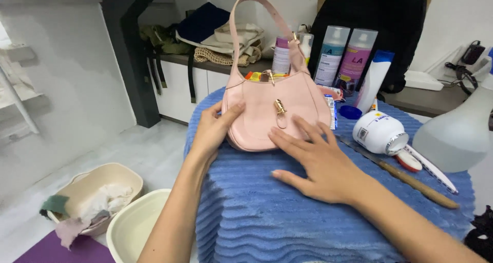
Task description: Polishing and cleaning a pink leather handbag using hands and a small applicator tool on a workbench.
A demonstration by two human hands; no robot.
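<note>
Handbag (257,114), pale pink, half-moon shape with one arched strap and a gold clasp at its front, stands upright on a blue ribbed towel (287,217) between the two hands. Left hand (213,129) grips the bag's side, thumb laid across the front panel. Right hand (313,160) lies open and flat, fingers spread, fingertips touching the bag's lower front, palm on the towel. Bag mouth shows small orange and yellow items inside, too small to identify. Beyond the right hand: two tall spray cans (344,55), a white bottle with a blue cap (374,81), a white round device (379,133), a wooden-handled tool (411,183) and a translucent spray bottle (457,132) at the far right. Below the left hand, on the floor: a beige basin (90,183) holding crumpled white, green and mauve cloths, and just beside it a cream basin (131,227), contents not visible.
</note>
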